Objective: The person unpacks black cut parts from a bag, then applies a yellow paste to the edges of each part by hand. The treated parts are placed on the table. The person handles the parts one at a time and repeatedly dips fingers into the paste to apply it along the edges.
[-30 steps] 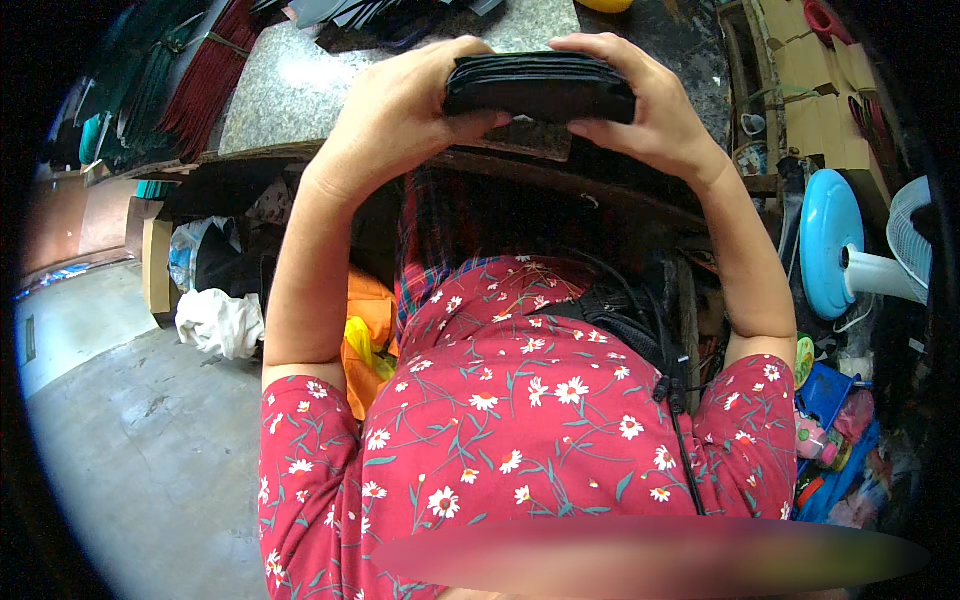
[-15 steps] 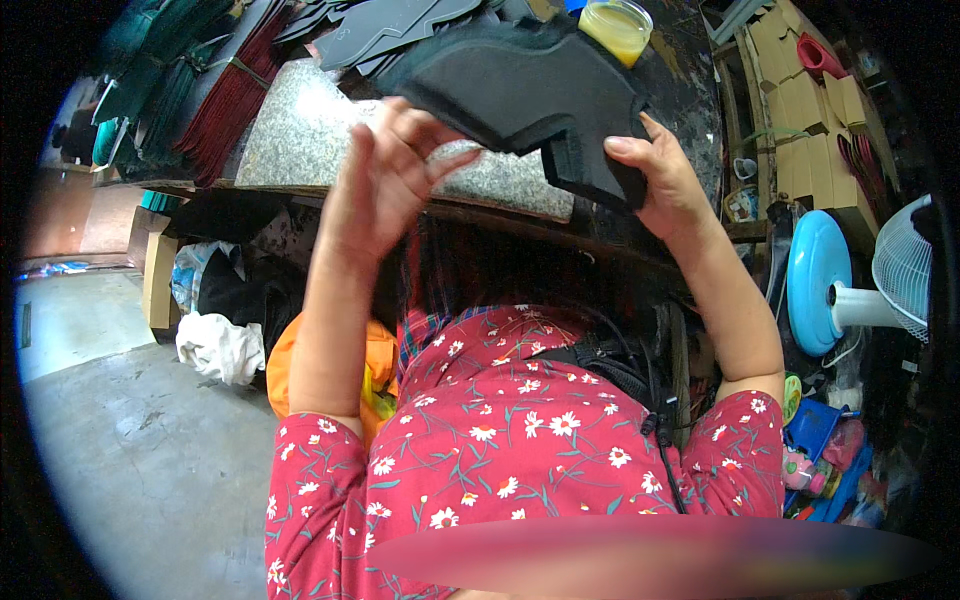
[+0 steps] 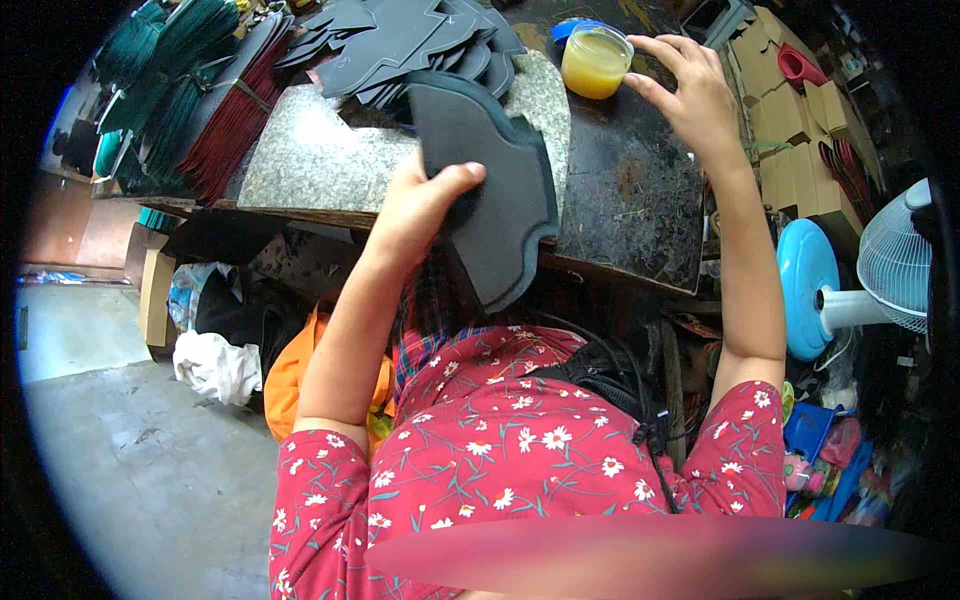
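My left hand [image 3: 428, 205] grips a flat dark grey piece of sheet material [image 3: 490, 190] with a curved, notched outline. My thumb lies on its upper face, and the fingers behind it are hidden. The piece is held tilted in front of the table edge. To the right, my right hand [image 3: 685, 95] reaches over the dark tabletop, thumb and fingers apart. Its fingertips are at the right side of a clear jar [image 3: 597, 62] of yellow, paste-like stuff; whether they touch it I cannot tell. A blue lid [image 3: 568, 32] is just behind the jar.
Similar dark grey cut pieces [image 3: 420, 45] lie heaped on a speckled grey slab [image 3: 310, 150]. Bundles of dark red strips [image 3: 232, 125] and green strips [image 3: 180, 95] are at the left. Cardboard boxes [image 3: 785, 140] and a fan [image 3: 895, 260] stand to the right.
The grey piece has passed from my right hand to my left, turned and come lower. My right hand has moved up to the jar.
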A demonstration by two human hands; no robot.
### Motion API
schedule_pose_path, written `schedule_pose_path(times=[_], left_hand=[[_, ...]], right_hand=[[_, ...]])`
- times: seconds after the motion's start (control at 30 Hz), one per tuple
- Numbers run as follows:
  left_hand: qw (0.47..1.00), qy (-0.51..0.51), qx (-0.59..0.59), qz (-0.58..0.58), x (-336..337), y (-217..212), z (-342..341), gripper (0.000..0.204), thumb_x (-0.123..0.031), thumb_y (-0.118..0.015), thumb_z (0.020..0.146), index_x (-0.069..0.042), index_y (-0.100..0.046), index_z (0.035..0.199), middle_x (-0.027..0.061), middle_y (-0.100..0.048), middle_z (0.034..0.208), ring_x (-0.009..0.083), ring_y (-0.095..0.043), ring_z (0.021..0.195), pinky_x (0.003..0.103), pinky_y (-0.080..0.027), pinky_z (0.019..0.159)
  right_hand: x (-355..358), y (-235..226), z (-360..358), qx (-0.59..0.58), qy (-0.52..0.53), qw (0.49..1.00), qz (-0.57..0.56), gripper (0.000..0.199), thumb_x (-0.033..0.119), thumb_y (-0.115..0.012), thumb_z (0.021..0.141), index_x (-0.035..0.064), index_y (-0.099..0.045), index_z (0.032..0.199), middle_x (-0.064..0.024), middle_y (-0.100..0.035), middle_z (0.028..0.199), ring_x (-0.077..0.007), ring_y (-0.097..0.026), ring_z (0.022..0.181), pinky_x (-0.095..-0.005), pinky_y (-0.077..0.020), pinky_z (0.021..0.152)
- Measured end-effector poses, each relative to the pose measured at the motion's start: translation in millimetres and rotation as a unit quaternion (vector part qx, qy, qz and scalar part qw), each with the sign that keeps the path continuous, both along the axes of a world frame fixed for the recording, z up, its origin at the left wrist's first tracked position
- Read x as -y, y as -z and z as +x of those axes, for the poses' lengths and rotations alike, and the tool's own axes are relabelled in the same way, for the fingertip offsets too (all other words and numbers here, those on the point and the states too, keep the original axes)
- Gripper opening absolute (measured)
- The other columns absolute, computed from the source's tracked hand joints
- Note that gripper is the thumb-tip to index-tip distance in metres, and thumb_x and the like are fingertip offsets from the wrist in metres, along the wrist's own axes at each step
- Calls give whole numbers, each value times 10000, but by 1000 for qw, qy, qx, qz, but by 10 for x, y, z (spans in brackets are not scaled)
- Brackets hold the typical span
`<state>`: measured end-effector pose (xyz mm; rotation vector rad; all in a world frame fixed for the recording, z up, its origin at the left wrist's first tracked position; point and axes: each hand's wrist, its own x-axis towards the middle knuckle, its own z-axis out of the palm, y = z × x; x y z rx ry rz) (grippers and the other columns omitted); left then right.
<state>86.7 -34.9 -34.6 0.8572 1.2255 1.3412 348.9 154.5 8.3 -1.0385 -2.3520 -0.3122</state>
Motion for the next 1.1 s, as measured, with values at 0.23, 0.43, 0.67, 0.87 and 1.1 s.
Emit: schedule_pose_path(times=[0.23,0.43,0.67,0.87,1.1], left_hand=[[989,91,-111,-18,-57,42,-10,393,-185,-678,860,5,-580,1190,57,-650,1038,144,-608,923,292,-504,818],[987,108,-117,-11,-86,36,-24,426,-182,-671,856,-6,-561,1228,54,-643,1057,151,-601,945,295,-491,847],[992,87,-92,19,-104,90,7,511,-170,-664,853,-22,-505,1316,75,-632,1114,159,-598,986,304,-492,872],[996,65,-53,10,-92,19,68,471,-196,-668,855,-22,-538,1273,76,-644,1087,160,-611,967,304,-500,864],[998,1,47,-44,-69,-90,145,364,-212,-635,851,-10,-604,1152,71,-653,989,152,-616,865,281,-505,782]], right_hand=[[-471,141,-282,144,89,978,-125,643,654,-701,744,242,-681,1238,-111,-509,1405,-312,-461,1313,-474,-414,1061],[-584,78,-298,134,67,979,-138,571,666,-708,729,202,-753,1059,-93,-547,1370,-282,-516,1268,-450,-429,1041],[-368,-138,-104,109,44,993,12,502,616,-693,779,182,-730,1027,-49,-590,1320,-282,-554,1219,-429,-428,1019],[141,-330,-27,50,-117,990,61,357,477,-735,810,150,-737,953,-91,-634,1267,-277,-588,1157,-419,-425,1005],[583,-245,-116,-163,-287,936,-120,591,585,-413,978,106,-688,1190,-108,-621,1259,-256,-534,1221,-404,-368,1077]])
